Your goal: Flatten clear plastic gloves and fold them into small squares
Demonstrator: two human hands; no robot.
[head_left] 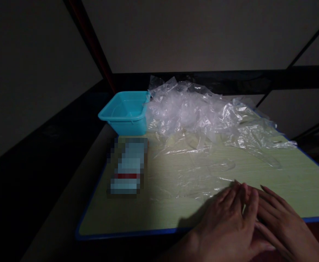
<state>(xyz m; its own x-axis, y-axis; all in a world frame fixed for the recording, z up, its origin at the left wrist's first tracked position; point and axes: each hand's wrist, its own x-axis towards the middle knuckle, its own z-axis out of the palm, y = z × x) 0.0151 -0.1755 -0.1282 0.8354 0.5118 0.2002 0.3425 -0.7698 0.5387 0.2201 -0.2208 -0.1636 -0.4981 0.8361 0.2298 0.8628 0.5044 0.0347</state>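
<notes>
My left hand (227, 222) lies flat at the table's near edge, fingers stretched forward and close together. My right hand (282, 222) rests beside it, fingers extended, partly under the left hand's fingers. Neither hand holds anything. Just ahead of the fingertips lies a thin clear plastic sheet or glove (192, 174), flat on the green table (126, 214). Further back is a heap of clear plastic gloves or bags (197, 112).
A turquoise plastic tub (125, 112) stands at the table's far left corner, touching the plastic heap. A blurred-out small box (128, 165) lies left of centre. The table has a blue rim (126, 233). Dark metal bars (203, 78) run behind, and the room is dim.
</notes>
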